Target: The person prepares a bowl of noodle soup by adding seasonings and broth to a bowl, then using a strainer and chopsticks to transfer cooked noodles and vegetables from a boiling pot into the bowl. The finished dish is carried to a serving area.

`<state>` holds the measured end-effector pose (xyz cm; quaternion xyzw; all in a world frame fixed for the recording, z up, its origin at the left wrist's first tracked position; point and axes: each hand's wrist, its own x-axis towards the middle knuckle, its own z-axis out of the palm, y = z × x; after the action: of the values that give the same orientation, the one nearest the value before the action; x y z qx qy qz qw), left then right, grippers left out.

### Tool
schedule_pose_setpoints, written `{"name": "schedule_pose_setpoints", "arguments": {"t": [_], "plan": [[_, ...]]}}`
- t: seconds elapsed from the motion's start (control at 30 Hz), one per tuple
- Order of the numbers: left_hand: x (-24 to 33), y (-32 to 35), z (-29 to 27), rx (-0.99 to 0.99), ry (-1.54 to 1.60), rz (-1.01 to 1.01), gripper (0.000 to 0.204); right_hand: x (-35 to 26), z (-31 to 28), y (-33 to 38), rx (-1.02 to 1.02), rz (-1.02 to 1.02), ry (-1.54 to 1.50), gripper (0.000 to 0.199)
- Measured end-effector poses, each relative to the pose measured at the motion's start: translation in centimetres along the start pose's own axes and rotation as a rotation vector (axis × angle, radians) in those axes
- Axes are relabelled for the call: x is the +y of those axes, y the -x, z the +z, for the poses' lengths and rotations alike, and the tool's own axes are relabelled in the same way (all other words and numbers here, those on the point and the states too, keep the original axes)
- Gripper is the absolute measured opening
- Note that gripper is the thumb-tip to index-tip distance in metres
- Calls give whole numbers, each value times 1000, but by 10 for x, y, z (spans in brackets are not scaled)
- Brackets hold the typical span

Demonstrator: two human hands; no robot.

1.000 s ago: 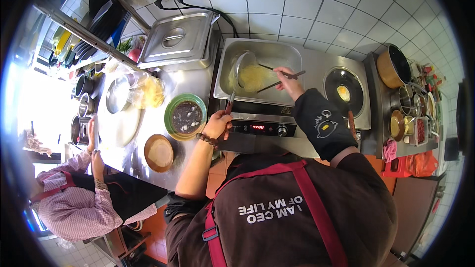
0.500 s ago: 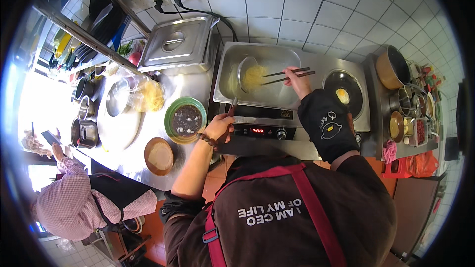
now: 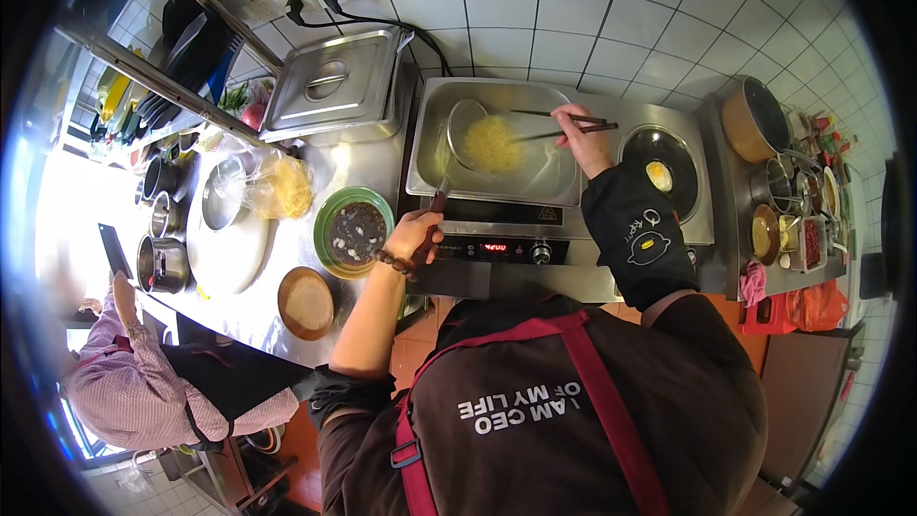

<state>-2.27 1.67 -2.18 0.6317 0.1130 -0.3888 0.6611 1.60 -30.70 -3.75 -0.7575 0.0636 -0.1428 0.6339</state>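
Left hand (image 3: 413, 232): fingers closed around the dark handle of a round metal strainer ladle (image 3: 470, 130) holding yellow noodles (image 3: 493, 142) over the steel water basin (image 3: 549, 186).
Right hand (image 3: 579, 130): fingers pinching dark chopsticks (image 3: 549, 124) whose tips touch the noodles.
Beside the left hand: green bowl (image 3: 330, 211).

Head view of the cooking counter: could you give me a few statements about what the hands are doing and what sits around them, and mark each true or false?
1. The right hand holds a pair of chopsticks over the yellow noodles. True.
2. The noodles lie in the green bowl. False: they lie in a strainer ladle over the steel cooking basin; the green bowl holds a dark mix.
3. The left hand grips the ladle's long handle. True.
4. The round pan to the right of the basin holds a fried egg. True.
5. The lidded steel container stands open. False: its lid is on.
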Motion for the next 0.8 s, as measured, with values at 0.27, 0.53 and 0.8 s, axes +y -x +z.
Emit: {"name": "schedule_pose_setpoints", "arguments": {"t": [0.27, 0.53, 0.8], "plan": [[-4, 3, 8, 61, -178, 39, 17, 54, 25, -4, 67, 185, -26, 22], [-5, 8, 3, -73, -54, -18, 20, 16, 27, -12, 120, 105, -284, 24], [-6, 0, -1, -51, 113, -88, 23, 33, 21, -12, -55, 2, 145, 24]]}}
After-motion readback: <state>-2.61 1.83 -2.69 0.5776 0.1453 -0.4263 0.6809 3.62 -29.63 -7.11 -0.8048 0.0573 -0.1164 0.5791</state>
